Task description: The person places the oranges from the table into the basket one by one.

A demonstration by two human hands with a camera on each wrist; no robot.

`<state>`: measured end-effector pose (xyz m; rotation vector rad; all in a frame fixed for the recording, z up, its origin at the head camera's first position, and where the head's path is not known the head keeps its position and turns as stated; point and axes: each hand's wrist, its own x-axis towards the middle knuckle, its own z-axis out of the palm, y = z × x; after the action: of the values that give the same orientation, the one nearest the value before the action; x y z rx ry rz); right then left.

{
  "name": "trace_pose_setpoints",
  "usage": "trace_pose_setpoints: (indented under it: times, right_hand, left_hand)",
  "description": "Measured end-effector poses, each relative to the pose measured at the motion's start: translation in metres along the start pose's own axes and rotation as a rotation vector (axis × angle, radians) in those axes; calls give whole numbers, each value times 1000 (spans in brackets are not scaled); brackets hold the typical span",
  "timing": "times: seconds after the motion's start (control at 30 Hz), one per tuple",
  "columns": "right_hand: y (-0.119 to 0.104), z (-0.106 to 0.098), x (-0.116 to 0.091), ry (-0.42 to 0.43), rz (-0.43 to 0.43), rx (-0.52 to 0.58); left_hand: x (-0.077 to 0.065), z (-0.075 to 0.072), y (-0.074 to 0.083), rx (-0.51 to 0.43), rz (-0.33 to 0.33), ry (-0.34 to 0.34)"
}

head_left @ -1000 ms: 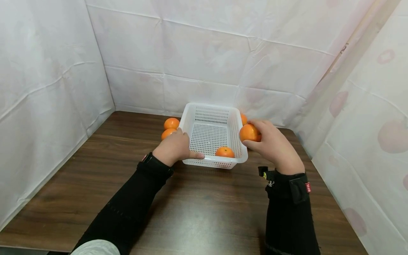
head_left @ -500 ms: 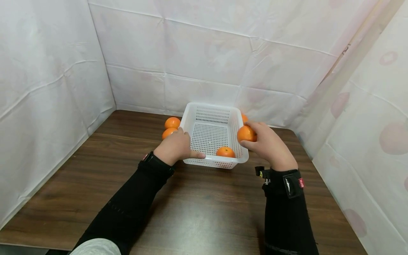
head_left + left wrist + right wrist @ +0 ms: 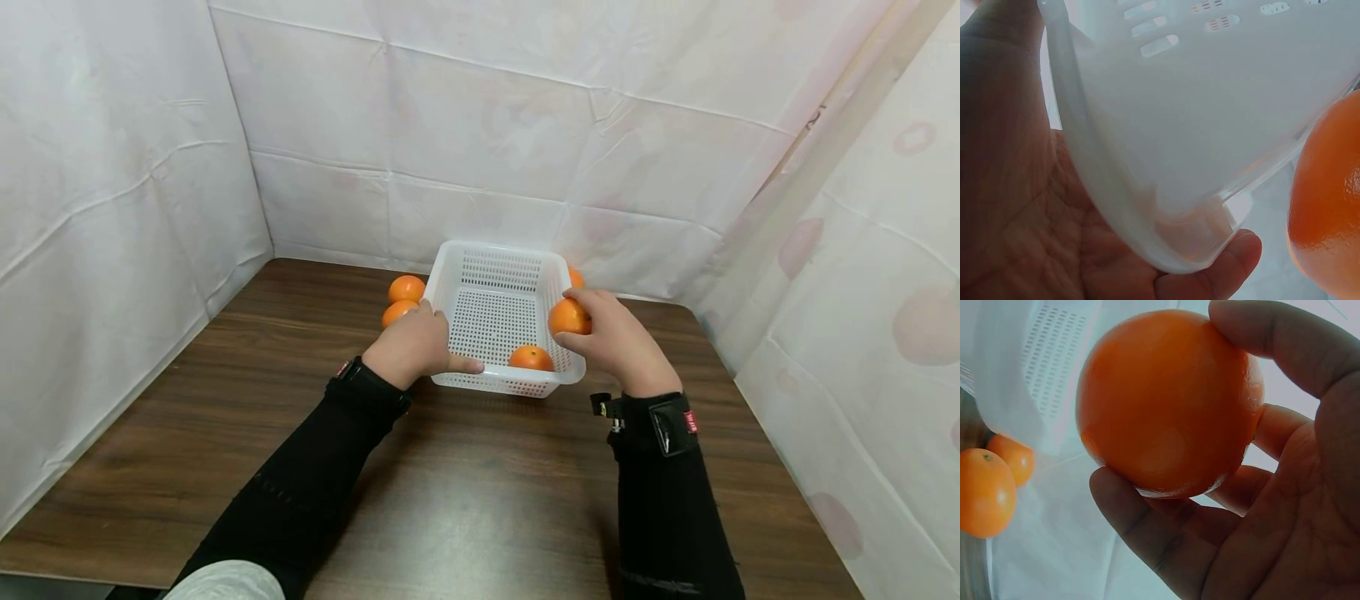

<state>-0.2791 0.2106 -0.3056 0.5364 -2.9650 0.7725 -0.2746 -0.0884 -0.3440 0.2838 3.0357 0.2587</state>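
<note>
A white perforated plastic basket [image 3: 491,321] stands on the table, with one orange [image 3: 531,358] inside at its front right. My left hand [image 3: 412,346] grips the basket's front left corner, thumb along the front rim; in the left wrist view its fingers curl around the corner below. Over the basket's right rim, my right hand [image 3: 618,337] holds another orange [image 3: 1169,403] between thumb and fingertips. Two more oranges, a far one [image 3: 407,289] and a nearer one [image 3: 396,313], lie left of the basket, the nearer partly hidden by the left hand.
Beyond the right hand, an orange [image 3: 576,277] shows partly behind the basket's right side; the right wrist view shows two oranges [image 3: 985,494] there. The brown wooden table [image 3: 465,500] meets white cloth walls [image 3: 480,150] at the back and sides.
My right hand has moved left with its orange, from beside the basket to over its right rim. The left hand keeps its hold on the basket.
</note>
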Motion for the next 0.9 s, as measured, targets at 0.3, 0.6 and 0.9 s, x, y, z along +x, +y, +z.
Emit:
trace_pose_setpoints:
  times: [0.3,0.6,0.9]
  right_hand:
    - [4,13,8,-10,33,-9]
    - [10,24,14,-1,31,16]
    - [13,26,18,-17,14,-11]
  left_hand:
    - [1,-1,1,18,10,2]
    - [-1,-2,4,27,8,0]
    - [1,3,6,13,8,3]
